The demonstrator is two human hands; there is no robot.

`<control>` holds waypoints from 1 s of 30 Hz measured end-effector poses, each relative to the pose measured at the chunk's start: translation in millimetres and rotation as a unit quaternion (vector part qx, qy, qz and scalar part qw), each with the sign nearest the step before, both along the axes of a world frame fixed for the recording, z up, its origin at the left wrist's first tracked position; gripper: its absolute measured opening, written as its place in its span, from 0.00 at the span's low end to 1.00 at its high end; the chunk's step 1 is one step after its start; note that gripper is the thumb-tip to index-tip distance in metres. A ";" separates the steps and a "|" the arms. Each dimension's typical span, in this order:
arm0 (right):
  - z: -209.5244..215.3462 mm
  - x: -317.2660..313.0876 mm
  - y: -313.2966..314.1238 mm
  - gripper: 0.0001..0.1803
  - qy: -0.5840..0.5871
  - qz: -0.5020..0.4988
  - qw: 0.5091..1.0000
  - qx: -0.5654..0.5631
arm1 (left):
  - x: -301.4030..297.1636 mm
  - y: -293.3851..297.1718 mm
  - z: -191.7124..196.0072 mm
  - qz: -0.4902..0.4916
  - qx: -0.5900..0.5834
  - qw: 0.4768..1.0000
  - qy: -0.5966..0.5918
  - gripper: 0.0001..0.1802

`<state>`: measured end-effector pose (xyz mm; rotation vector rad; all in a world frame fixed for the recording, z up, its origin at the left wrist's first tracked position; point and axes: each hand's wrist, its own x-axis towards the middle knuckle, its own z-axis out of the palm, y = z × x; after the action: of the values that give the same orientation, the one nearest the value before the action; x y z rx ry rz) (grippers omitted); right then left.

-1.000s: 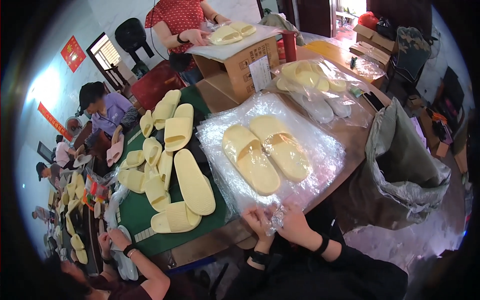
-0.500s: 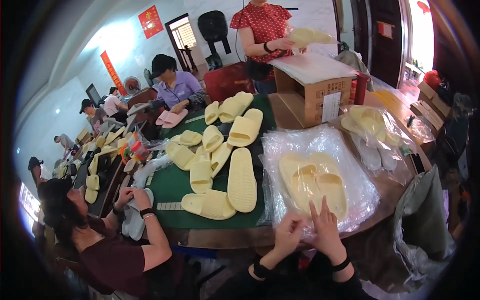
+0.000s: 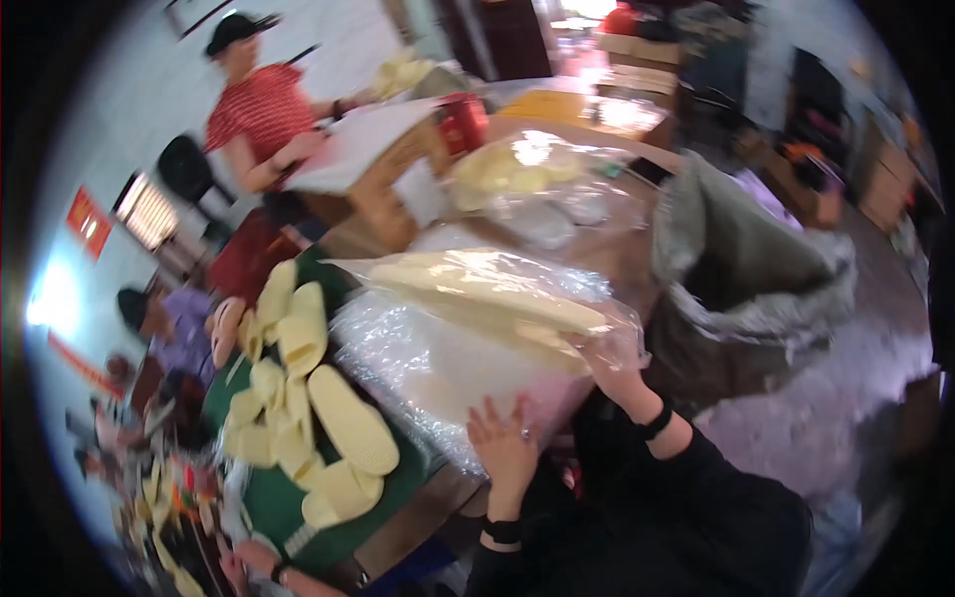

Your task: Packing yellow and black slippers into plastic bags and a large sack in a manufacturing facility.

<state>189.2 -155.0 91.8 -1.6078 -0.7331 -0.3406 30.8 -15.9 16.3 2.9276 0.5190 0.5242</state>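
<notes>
A pair of pale yellow slippers in a clear plastic bag (image 3: 487, 286) is tilted up above a stack of clear plastic bags (image 3: 408, 348). My right hand (image 3: 612, 356) grips the near right end of the bagged pair, its fingers partly behind the plastic. My left hand (image 3: 505, 438) rests on the near edge of the stack, fingers spread and nothing held. To the left, several loose yellow slippers (image 3: 350, 418) lie on a green mat (image 3: 269, 497).
Bagged slippers (image 3: 517, 169) lie beyond the stack, beside an open cardboard box (image 3: 398, 184). A large grey-green sack (image 3: 756, 269) stands on the right. Across the table a person in a red top (image 3: 261, 124) stands. Another person's hands (image 3: 254, 562) show at the lower left.
The view has swung to the right. My right hand has taken hold of the bagged slippers and lifted them off the stack. My left hand has spread out on the stack.
</notes>
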 end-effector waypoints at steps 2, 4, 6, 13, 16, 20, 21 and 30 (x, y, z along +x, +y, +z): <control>-1.9 -8.2 -12.5 0.17 0.061 -0.049 0.993 0.087 | -0.5 -0.1 -0.5 0.004 -0.012 1.000 0.017 0.28; -4.5 -9.4 -27.7 0.18 0.111 -0.077 0.975 0.178 | -0.5 -2.9 -0.6 -0.013 -0.015 1.000 0.023 0.28; -10.3 -5.7 -47.7 0.20 0.017 -0.227 0.943 0.242 | 0.9 -9.4 -0.1 -0.023 -0.021 0.999 0.025 0.29; 35.0 19.7 -154.2 0.18 -0.165 -0.464 0.869 0.049 | -5.0 -10.7 7.0 -0.024 -0.013 0.999 0.044 0.30; 47.4 33.7 -199.2 0.20 -0.300 -0.504 0.810 -0.025 | -5.5 -8.5 5.4 -0.004 -0.017 0.998 0.052 0.30; 69.9 50.9 -238.8 0.21 -0.266 -0.441 0.849 -0.116 | -4.5 -9.5 3.0 0.031 -0.012 0.997 0.067 0.30; 78.7 53.4 -246.7 0.22 -0.243 -0.446 0.840 -0.193 | -2.9 -10.0 1.8 0.027 -0.016 0.997 0.067 0.30; 27.3 120.7 -271.0 0.34 -0.119 -0.456 0.710 -0.523 | 4.3 -8.4 0.9 0.027 -0.020 0.998 0.053 0.31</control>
<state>309.9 -426.0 119.1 -3.0427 -0.1888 -0.9762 35.1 -24.3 17.2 2.9228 0.6149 0.3611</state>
